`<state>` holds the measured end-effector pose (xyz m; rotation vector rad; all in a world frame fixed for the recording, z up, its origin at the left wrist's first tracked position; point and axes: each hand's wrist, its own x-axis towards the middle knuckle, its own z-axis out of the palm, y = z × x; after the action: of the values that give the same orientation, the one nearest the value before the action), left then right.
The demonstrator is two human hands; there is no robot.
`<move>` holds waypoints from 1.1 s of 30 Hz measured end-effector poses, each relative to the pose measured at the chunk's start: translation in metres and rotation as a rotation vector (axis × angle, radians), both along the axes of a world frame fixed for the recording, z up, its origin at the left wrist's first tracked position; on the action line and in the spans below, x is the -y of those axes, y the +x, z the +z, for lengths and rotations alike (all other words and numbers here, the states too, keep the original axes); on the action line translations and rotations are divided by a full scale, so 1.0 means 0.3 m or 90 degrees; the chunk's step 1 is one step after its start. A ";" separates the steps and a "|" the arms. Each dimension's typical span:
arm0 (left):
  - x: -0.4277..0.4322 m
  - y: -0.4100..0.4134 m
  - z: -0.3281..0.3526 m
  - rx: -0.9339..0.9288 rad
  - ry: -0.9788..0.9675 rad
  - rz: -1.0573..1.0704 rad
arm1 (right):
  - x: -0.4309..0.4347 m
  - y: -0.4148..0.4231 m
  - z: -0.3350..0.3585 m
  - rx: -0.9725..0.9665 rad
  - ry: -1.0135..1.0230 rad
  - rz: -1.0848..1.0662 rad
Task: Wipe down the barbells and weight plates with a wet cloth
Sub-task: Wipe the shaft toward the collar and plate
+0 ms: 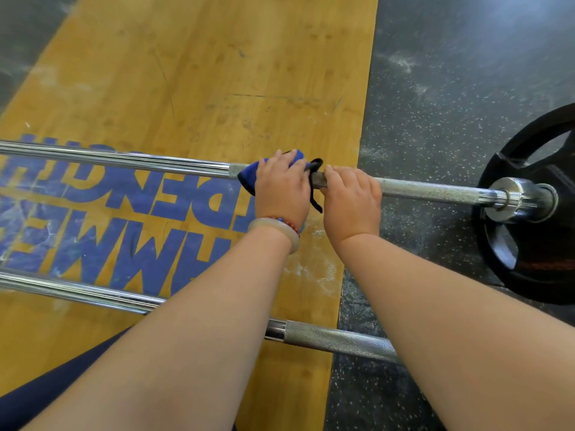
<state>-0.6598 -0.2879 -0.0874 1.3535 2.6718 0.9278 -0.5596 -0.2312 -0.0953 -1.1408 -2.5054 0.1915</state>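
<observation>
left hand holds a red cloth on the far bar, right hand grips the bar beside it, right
No: the head view shows a blue cloth. The left hand holds it on the far bar; the right hand grips the bar beside it.

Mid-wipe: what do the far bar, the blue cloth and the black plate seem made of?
Far bar: likely chromed steel, mirror-bright on the left, dull cross-hatched knurling on the right. Blue cloth: soft fabric with black edging, creased round the bar under the left hand. Black plate: matte with a faint sheen, probably rubber-coated, though painted iron is possible.
</observation>
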 end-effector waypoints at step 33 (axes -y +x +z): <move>0.067 -0.041 -0.028 -0.076 -0.039 0.048 | -0.049 0.006 0.060 0.104 0.055 0.084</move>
<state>-0.6720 -0.3081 -0.0957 1.3460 2.8317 0.7869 -0.5579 -0.2163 -0.0774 -0.9933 -2.7062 0.0251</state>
